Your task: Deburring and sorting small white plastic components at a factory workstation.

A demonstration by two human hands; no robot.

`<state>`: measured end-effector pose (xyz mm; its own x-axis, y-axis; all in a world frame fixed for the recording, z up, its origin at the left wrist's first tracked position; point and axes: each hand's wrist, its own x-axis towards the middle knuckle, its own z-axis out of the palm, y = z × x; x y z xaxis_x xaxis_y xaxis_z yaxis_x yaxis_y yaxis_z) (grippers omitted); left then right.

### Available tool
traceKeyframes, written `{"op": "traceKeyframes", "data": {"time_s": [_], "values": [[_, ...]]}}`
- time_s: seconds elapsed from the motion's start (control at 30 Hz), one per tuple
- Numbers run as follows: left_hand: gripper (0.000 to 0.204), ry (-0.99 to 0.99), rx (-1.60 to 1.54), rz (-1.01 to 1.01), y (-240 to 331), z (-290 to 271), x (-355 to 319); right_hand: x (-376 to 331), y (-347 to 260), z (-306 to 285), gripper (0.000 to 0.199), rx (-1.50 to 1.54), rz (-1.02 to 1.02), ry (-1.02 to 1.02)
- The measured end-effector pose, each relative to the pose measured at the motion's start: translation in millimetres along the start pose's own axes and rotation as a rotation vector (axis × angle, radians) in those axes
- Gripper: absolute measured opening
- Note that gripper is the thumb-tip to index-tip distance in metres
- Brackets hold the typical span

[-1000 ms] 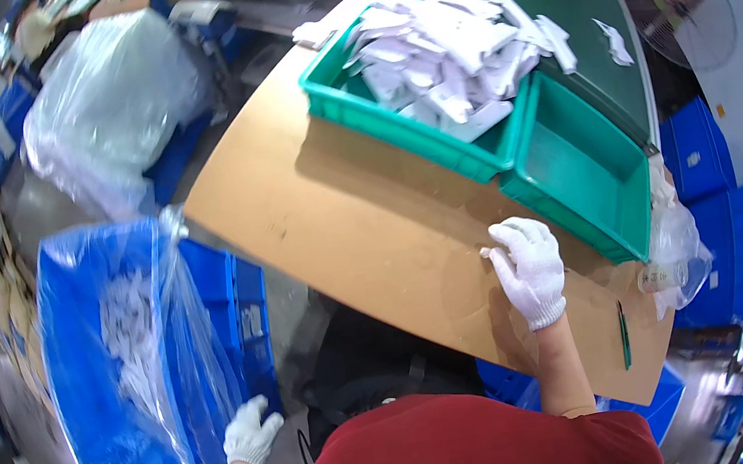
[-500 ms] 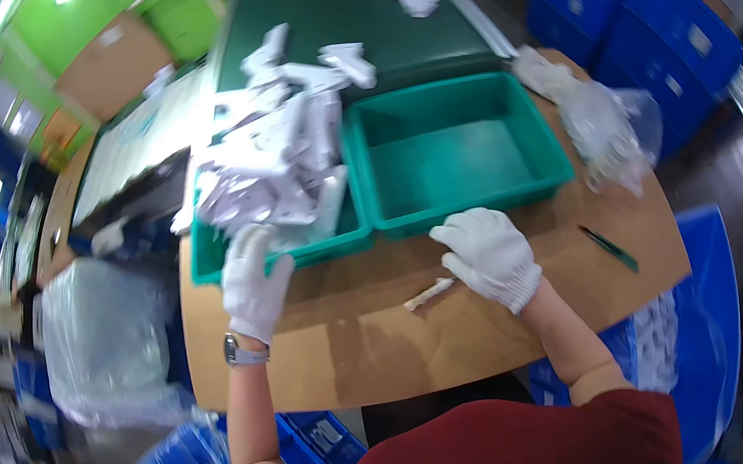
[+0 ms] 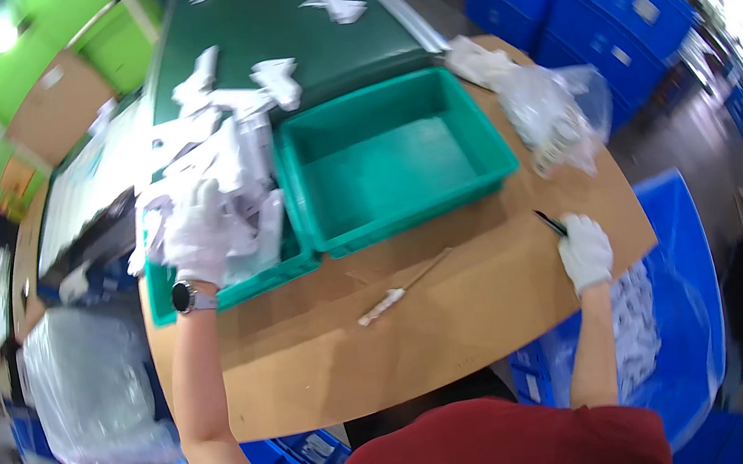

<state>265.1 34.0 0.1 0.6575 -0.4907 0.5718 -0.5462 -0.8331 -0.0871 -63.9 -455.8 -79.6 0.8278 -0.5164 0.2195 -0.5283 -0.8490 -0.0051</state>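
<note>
Head view | left hand (image 3: 198,233) on white packets (image 3: 229,162) | right hand (image 3: 584,250) apparently grips dark tool (image 3: 550,223)

head cam | worn on head, looks steeply down | close over cardboard worktop (image 3: 462,333) | fisheye, edges bend | single view
</note>
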Motion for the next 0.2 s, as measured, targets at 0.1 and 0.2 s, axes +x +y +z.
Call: {"op": "traceKeyframes", "data": {"time_s": [0.1,0.2], "values": [[0.037,0.138,-0.185,-0.014,42,-57,-11,-5,-17,-12,0.026,0.060,0.037,-0.111],[0.042,0.120,-0.649,-0.317,37,-93,-63,9,-61,-25,0.034,0.246,0.010,-0.133]]}}
